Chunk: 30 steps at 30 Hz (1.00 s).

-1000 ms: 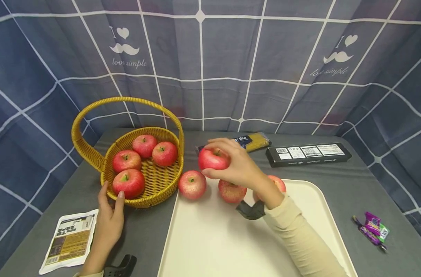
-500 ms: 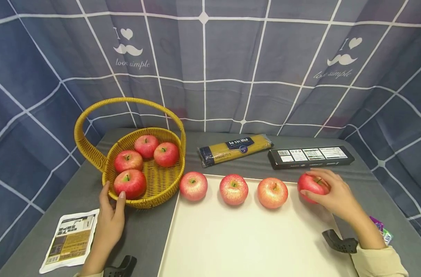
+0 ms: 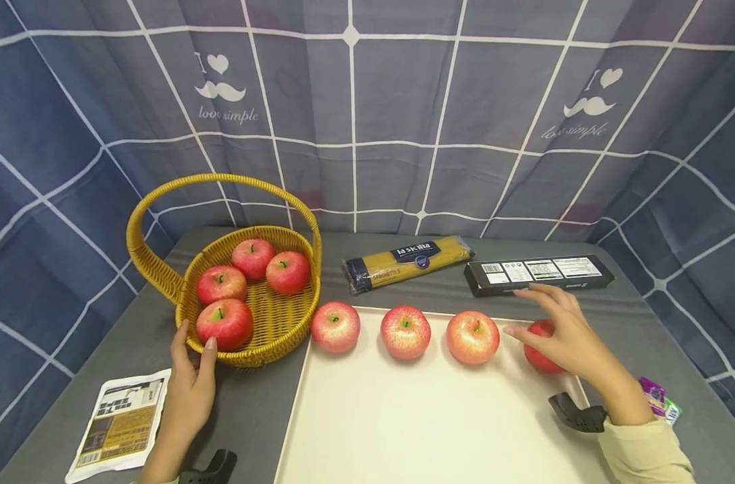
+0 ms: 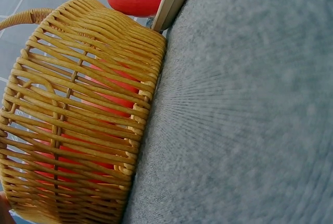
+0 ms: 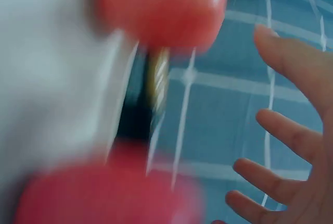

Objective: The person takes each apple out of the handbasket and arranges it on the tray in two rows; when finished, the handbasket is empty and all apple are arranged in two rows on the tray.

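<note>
My left hand (image 3: 188, 396) holds the near rim of the yellow wicker basket (image 3: 276, 353), with several red apples inside. In the left wrist view the basket's woven side (image 4: 78, 109) fills the left, and only a bit of the hand shows at the lower left edge. Over the right end of the cream tray (image 3: 397, 423), my right hand (image 3: 569, 336) hovers with its fingers spread. Partly behind it sits a red apple (image 3: 543, 346). Further left along the tray's far edge are a yellowish-red apple (image 3: 473, 338), a speckled apple (image 3: 405, 333) and a pale pink apple (image 3: 335, 327).
A spaghetti packet (image 3: 408, 262) and a black box (image 3: 539, 274) lie behind the tray. Purple and green wrapped sweets (image 3: 660, 400) are at the right, partly covered by the arm. A white and brown pouch (image 3: 122, 423) lies left of my left forearm.
My right hand carried a red apple rightward from above the tray's far left part, set it at the far right, then released it and lifted off. The left hand stayed at the basket.
</note>
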Motion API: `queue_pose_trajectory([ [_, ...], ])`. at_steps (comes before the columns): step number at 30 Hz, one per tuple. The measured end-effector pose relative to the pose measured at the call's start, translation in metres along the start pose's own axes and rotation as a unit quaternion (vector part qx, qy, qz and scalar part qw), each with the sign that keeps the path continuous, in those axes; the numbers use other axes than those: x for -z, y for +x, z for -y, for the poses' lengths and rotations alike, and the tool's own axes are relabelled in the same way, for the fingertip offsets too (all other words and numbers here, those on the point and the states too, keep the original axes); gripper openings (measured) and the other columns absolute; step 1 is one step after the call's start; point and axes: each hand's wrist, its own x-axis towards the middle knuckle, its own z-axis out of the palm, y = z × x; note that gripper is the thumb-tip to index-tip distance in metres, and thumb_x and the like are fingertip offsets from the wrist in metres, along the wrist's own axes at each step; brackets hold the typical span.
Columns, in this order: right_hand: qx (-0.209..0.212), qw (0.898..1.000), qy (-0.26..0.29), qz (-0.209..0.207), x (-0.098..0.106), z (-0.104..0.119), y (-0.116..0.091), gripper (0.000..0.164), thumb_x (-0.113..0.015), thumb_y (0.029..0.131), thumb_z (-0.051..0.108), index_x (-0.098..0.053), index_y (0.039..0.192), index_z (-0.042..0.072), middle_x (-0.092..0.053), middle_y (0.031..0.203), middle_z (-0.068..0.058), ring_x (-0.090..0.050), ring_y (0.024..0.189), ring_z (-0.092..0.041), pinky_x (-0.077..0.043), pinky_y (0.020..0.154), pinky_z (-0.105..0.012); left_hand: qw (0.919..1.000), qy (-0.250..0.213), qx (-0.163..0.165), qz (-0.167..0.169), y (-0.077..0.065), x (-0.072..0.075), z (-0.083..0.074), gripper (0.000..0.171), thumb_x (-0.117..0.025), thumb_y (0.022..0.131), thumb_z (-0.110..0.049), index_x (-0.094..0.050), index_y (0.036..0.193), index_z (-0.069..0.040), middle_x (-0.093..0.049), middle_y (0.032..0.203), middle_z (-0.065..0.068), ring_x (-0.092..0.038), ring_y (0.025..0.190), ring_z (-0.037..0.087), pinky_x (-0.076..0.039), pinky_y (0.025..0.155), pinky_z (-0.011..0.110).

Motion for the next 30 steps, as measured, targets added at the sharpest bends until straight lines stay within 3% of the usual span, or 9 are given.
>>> queue_pose_trajectory([
  [4, 0.035, 0.999, 0.03, 0.018, -0.023, 0.043, 0.029, 0.057, -0.076, 0.072, 0.03, -0.054, 0.122, 0.017, -0.04, 0.133, -0.01, -0.034, 0.122, -0.03, -0.039, 0.089, -0.049, 1.0, -0.001, 0.004, 0.001, -0.001, 0.0, 0.001, 0.063, -0.037, 0.096, -0.033, -0.003, 0.146, -0.017, -0.025, 0.144, 0.027, -0.037, 0.121, 0.046, -0.03, 0.094, 0.059],
  [7, 0.08, 0.993, 0.05, 0.067, -0.046, 0.087, 0.05, 0.054, -0.071, 0.077, 0.036, -0.051, 0.126, 0.022, -0.041, 0.134, -0.003, -0.039, 0.123, -0.022, -0.045, 0.091, -0.043, 1.0, -0.003, 0.003, 0.002, 0.0, 0.001, 0.001, 0.063, -0.038, 0.096, -0.033, -0.003, 0.146, -0.017, -0.024, 0.144, 0.027, -0.035, 0.123, 0.047, -0.029, 0.096, 0.06],
  [14, 0.227, 0.957, 0.032, 0.176, -0.118, 0.196, 0.087, 0.048, -0.058, 0.085, 0.042, -0.05, 0.127, 0.021, -0.05, 0.125, 0.003, -0.048, 0.115, -0.011, -0.042, 0.097, -0.029, 1.0, -0.006, 0.001, 0.006, 0.002, 0.002, 0.0, 0.064, -0.039, 0.096, -0.034, -0.002, 0.146, -0.018, -0.024, 0.144, 0.027, -0.034, 0.125, 0.047, -0.028, 0.098, 0.06],
  [19, 0.289, 0.937, -0.034, 0.193, -0.174, 0.259, 0.108, 0.049, -0.054, 0.087, 0.043, -0.046, 0.13, 0.02, -0.052, 0.119, 0.002, -0.051, 0.108, -0.011, -0.043, 0.094, -0.024, 1.0, -0.008, 0.001, 0.001, 0.003, 0.002, 0.001, 0.063, -0.038, 0.096, -0.033, -0.002, 0.146, -0.017, -0.027, 0.142, 0.029, -0.037, 0.122, 0.046, -0.03, 0.096, 0.06],
  [24, 0.264, 0.933, -0.084, 0.228, -0.213, 0.297, 0.13, 0.062, -0.057, 0.085, 0.045, -0.036, 0.137, 0.02, -0.047, 0.125, -0.004, -0.05, 0.111, -0.014, -0.043, 0.095, -0.024, 0.9999, -0.013, -0.002, 0.005, 0.003, 0.002, 0.001, 0.064, -0.038, 0.097, -0.033, -0.001, 0.146, -0.016, -0.025, 0.143, 0.028, -0.036, 0.124, 0.045, -0.031, 0.097, 0.059],
  [30, 0.196, 0.934, 0.001, 0.298, -0.234, 0.308, 0.144, 0.069, -0.06, 0.081, 0.049, -0.032, 0.14, 0.026, -0.032, 0.142, -0.007, -0.043, 0.123, -0.014, -0.038, 0.101, -0.027, 0.9999, -0.008, -0.009, 0.012, 0.003, 0.001, 0.001, 0.064, -0.036, 0.097, -0.033, 0.0, 0.146, -0.015, -0.028, 0.141, 0.029, -0.04, 0.12, 0.044, -0.035, 0.092, 0.058],
])
